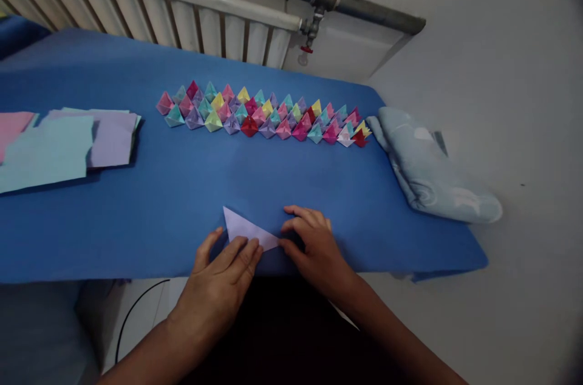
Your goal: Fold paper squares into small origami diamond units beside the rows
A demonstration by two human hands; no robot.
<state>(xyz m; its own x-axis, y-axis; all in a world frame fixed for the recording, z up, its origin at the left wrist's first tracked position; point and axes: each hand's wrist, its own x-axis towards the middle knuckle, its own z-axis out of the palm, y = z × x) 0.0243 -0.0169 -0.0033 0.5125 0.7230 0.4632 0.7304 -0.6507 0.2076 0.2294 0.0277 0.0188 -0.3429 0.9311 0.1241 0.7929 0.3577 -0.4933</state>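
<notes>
Lavender paper (pixel 245 228) folded to a triangle, with flat sheets left over

The paper lies at the near edge of the blue counter (pixel 182 206), in front of the person, one sharp corner pointing away and another toward the right. It appears to be at an early fold: a plain triangle, with none of the peaked shape of the small folded pieces (pixel 249 127) beyond it. Those stand in close-set rows of many colours and look finished. At the left, loose sheets (pixel 50 145) in pink, pale blue and lavender lie flat and overlapping, seemingly unworked.

The left hand (pixel 219 285) reaches in palm down, its fingers laid slightly apart over the triangle's near edge, the thumb spread away to the left. The right hand (pixel 316 248) comes in from the other side with the wrist bent inward. Its thumb and forefinger meet the triangle's right corner; whether they pinch it or merely touch it, I cannot tell.
</notes>
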